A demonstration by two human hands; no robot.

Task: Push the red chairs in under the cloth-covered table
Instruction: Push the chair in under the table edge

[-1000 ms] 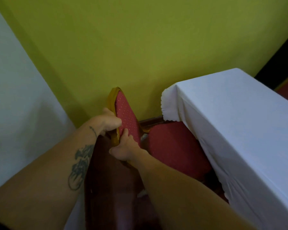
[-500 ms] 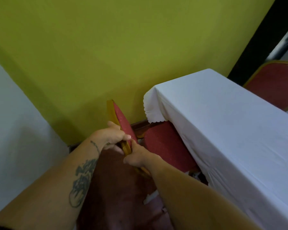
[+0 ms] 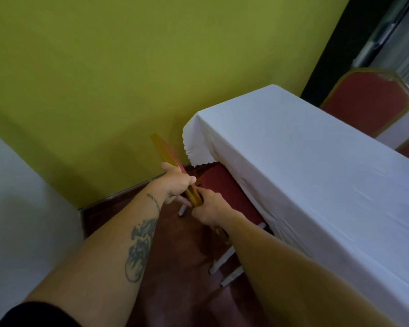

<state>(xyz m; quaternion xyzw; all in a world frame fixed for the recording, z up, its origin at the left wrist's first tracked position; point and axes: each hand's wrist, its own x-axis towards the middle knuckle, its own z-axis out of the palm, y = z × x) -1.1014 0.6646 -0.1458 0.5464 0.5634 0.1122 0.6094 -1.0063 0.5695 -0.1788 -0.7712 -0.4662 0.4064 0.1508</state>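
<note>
1. Chair (image 3: 219,185) in the lower middle of the frame sits further under the white-clothed counter (image 3: 316,175) than half a second ago; less of its red seat shows beyond the cloth's edge.
2. Backrest now appears edge-on, a thin gold strip.
3. Second red chair (image 3: 366,102) shows more fully at upper right.
4. Left hand (image 3: 176,182) is clamped on the backrest's gold frame, forearm extended.
5. Right hand (image 3: 209,207) grips the same frame just below, the two hands nearly touching.
</note>
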